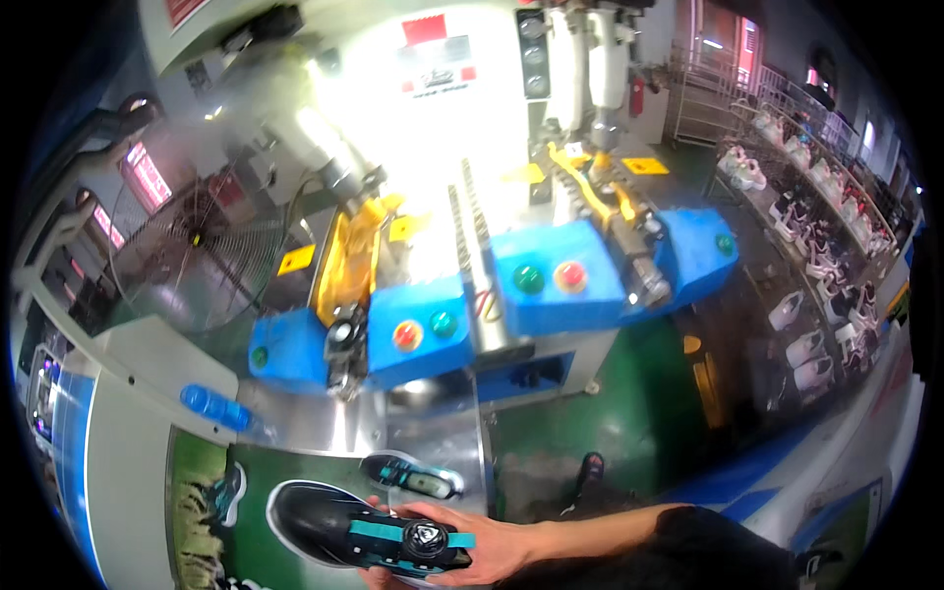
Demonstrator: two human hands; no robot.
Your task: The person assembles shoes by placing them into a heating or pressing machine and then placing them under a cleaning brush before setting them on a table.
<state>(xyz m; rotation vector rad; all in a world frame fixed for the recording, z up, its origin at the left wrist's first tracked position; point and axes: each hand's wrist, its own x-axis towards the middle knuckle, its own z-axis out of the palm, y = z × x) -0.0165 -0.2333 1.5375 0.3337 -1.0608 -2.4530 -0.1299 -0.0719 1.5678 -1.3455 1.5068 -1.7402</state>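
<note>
A black shoe (pixel 320 523) with a white sole edge, a teal strap and a round dial is held near the lower edge, its toe to the left. My right hand (pixel 492 547) is closed round its heel end, the bare forearm reaching in from the right. Of my left hand (pixel 378 579) only fingers show, gripping the shoe's near side at the picture's bottom; the rest is hidden. Just beyond lies a second dark shoe (pixel 413 476) with teal parts, at the metal table's (pixel 433 428) near edge. Another dark shoe (pixel 229 494) is farther left.
Ahead stands a machine with blue control boxes (pixel 421 329), red and green buttons and yellow clamp parts (pixel 349 256). A blue bottle (pixel 214 406) lies at left, near a large fan (pixel 197 239). Racks of shoes (pixel 821 241) line the right. A person's shoe (pixel 590 470) shows on the green floor.
</note>
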